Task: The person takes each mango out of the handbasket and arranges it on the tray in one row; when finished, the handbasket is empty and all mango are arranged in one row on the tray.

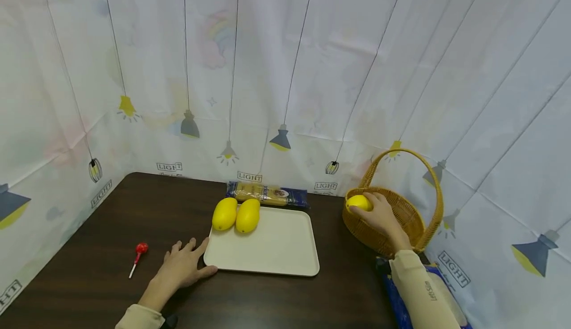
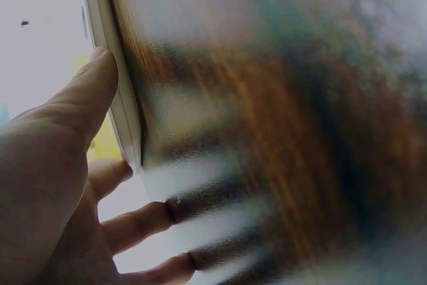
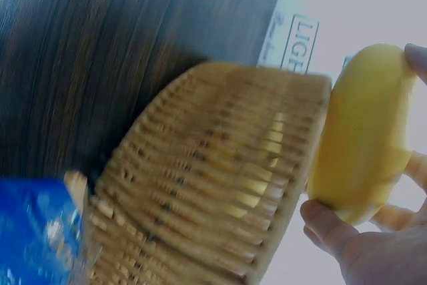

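Observation:
My right hand (image 1: pixel 381 215) grips a smooth yellow mango (image 3: pixel 363 131) between thumb and fingers, at the left rim of a woven basket (image 1: pixel 412 205) with a tall handle. In the right wrist view, the mango overlaps the basket's rim, and yellow patches show through the weave. Two more yellow mangoes (image 1: pixel 247 216) lie side by side at the far left corner of a cream tray (image 1: pixel 281 240). With fingers spread, my left hand (image 1: pixel 180 267) rests at the tray's near left corner. Its thumb (image 2: pixel 100 91) touches the tray's edge in the left wrist view.
A pasta packet (image 1: pixel 267 194) lies behind the tray, close to the back curtain. On the left of the dark table (image 1: pixel 111 220) is a red lollipop (image 1: pixel 140 252). Beneath my right forearm is a blue package (image 1: pixel 392 289), in front of the basket.

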### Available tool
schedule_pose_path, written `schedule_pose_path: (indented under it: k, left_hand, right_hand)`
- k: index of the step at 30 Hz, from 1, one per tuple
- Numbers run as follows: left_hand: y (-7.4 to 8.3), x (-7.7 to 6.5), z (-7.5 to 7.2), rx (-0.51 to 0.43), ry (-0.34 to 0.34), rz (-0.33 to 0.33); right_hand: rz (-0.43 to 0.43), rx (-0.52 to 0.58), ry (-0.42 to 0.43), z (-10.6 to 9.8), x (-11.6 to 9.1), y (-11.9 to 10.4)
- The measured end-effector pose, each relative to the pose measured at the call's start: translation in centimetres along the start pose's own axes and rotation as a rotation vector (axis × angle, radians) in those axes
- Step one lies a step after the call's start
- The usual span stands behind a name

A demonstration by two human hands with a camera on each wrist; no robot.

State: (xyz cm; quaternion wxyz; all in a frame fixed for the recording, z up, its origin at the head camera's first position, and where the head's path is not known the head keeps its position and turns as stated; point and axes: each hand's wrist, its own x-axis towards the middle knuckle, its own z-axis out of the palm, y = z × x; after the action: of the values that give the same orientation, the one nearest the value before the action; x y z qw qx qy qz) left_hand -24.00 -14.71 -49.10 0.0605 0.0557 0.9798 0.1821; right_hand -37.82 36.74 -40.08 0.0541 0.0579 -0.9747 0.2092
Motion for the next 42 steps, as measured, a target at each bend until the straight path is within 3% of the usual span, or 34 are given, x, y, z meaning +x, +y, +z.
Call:
schedule_pose_path:
  k: [10, 18, 28, 42]
  left_hand:
    - [-0.2, 0.0, 0.3, -0.001, 0.018, 0.005]
    - [-0.1, -0.1, 0.3, -0.014, 0.007, -0.002]
    - [-0.1, -0.2, 0.2, -0.022, 0.007, -0.001]
    - [-0.2, 0.0, 0.4, -0.017, 0.014, -0.007]
  right_hand:
    - [-0.117, -0.032, 0.043, 2.2, 0.4, -3.2]
    - [-0.157, -0.009, -0.013, 4.4, 1.1, -4.8]
    - [-0.269, -0.006, -0.115, 7.4, 1.9, -7.2]
    - [-0.257, 0.058, -0.246, 10.6, 2.7, -10.3]
